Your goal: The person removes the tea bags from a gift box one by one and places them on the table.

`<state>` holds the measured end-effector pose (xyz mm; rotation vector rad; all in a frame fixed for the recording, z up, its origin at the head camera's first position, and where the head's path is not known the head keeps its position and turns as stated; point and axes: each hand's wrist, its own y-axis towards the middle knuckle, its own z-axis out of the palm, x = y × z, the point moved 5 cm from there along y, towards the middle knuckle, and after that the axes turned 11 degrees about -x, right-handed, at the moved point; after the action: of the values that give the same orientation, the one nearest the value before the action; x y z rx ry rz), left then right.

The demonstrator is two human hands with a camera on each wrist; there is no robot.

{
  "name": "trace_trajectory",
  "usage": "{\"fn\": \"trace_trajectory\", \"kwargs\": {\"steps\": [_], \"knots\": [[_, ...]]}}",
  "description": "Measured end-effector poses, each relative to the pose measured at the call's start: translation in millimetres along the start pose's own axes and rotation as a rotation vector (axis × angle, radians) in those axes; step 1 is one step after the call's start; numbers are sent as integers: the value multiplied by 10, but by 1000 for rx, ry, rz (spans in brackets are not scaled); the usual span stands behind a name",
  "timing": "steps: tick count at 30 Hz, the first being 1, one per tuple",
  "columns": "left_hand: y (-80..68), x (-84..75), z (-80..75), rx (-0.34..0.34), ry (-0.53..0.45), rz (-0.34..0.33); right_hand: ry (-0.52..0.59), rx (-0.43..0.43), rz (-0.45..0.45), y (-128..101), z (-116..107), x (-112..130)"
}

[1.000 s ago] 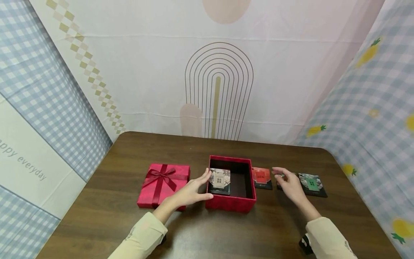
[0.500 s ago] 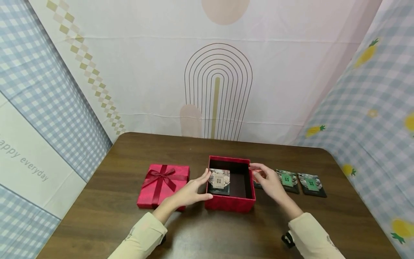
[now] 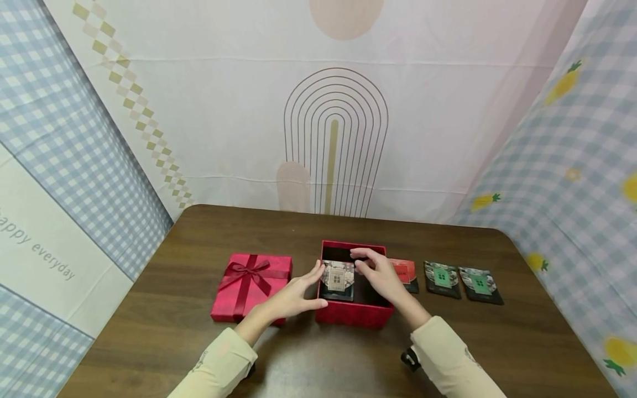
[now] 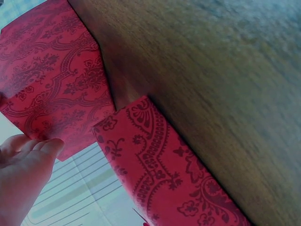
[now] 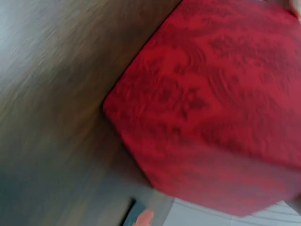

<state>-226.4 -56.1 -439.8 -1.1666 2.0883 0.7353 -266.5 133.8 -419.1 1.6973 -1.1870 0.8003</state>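
An open red box (image 3: 353, 316) stands at the table's middle. A beige-patterned packet (image 3: 337, 278) lies inside it, against the left wall. My left hand (image 3: 297, 294) rests on the box's left front corner, with straight fingers on the wall and the thumb along the front. In the left wrist view its fingertips (image 4: 33, 148) touch a red patterned wall (image 4: 47, 84). My right hand (image 3: 374, 272) hovers over the box's inside with loosely bent fingers beside the packet, holding nothing I can see. The right wrist view shows only the box's outer wall (image 5: 221, 117).
The red lid with a ribbon bow (image 3: 252, 284) lies left of the box. Right of the box a red packet (image 3: 408, 271) and two green packets (image 3: 442, 278) (image 3: 479, 284) lie in a row. Patterned cloth walls close in the dark wooden table (image 3: 522, 342).
My right hand has moved left from the green packets, past the red one, to above the box's inside. The left hand and the box have stayed put.
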Motion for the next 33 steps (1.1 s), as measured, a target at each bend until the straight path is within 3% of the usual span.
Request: {"fn": "trace_trajectory", "kwargs": {"steps": [5,11,18,27,33], "knots": [[1,-10,-2,-1,0,7,-89,-1,33,21,137,-54],[14,-16,-5,0,-4,13,-293,29,61,26,226,-117],[7,9,5,-1,2,7,-474,158,85,-13,319,-188],[10,7,5,-2,-4,9,-571,280,194,-65,367,-264],[6,12,9,0,-1,8,-601,320,194,-68,382,-255]]}}
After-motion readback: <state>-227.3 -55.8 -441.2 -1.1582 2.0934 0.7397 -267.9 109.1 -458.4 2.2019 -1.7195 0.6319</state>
